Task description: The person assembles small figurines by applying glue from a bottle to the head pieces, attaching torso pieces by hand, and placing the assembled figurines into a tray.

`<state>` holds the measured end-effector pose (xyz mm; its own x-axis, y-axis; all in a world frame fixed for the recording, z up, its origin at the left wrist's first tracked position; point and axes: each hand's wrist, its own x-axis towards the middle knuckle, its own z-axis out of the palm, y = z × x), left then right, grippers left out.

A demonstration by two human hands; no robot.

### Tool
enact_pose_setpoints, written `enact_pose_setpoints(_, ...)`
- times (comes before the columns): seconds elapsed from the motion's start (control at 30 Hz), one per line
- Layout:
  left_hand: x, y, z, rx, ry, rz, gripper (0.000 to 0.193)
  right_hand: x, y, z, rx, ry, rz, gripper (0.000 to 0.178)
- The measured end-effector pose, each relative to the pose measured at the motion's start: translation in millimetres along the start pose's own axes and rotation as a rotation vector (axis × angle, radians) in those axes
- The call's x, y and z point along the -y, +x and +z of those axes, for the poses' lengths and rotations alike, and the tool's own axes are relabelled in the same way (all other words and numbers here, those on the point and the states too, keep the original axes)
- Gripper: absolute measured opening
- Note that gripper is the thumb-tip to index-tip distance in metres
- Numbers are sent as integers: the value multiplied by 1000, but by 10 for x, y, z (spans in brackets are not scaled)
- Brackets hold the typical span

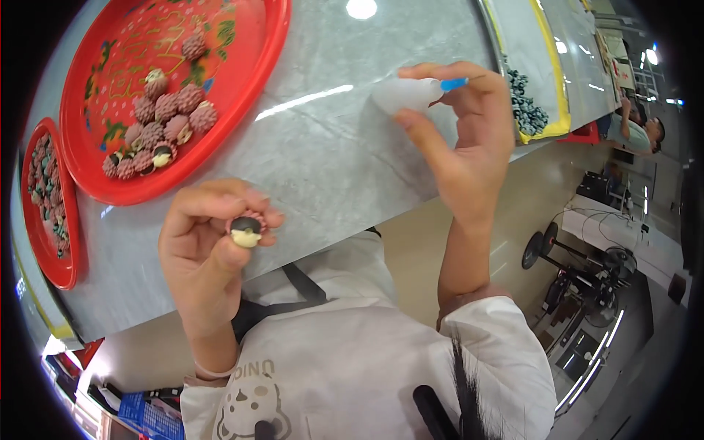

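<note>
- Two forearms in pale sleeves are being held out over the near edge of the table, the elbows bent and the hands well apart
- The left hand [209,246] is being held with the palm turned inward and the fingers curled; the thumb and fingertips are being kept closed on one small round piece [246,230], dark brown above, cream below, with a pink ridged rim showing around it
- That piece is being held up near the table's edge, its two-coloured side being turned toward the camera
- The right hand [469,139] is being held farther out and to the right, the wrist upright; one white bottle [407,95] is being gripped between thumb and index finger, which are being parted by the bottle's width, the other fingers being bent behind
- One blue tip [454,84] is being pointed rightward, away from the piece
- One large red tray [253,95] is being supported by the grey table [323,169]; about a dozen pink pieces [166,107] are being held in it, most of them clustered, overlaps preventing an exact count
- One more red tray [71,275] is being seen at the far left, with many pink and dark pieces [48,191], too crowded to be counted
- One heap of dark green pieces [528,106] is being shown at the upper right, likewise uncountable
- One other person [639,134] is being glimpsed beyond
</note>
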<state>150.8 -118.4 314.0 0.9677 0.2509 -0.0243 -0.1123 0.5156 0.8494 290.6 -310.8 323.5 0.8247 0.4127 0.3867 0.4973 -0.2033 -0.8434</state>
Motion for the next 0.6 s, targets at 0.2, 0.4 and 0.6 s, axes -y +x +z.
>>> enact_pose_setpoints(0.2, 12, 7, 11, -20, 24, -1, 29, 28, 78, -352, 98, -240, 2, 37)
enact_pose_setpoints(0.4, 10, 33, 43, 16, 12, -10, 28, -330, 140, -1116, -169, -553, 264, 25)
enact_pose_setpoints(0.6, 24, 38, 34, 26, -13, 14, 27, -399, 107, -1129, -208, -777, 281, 20)
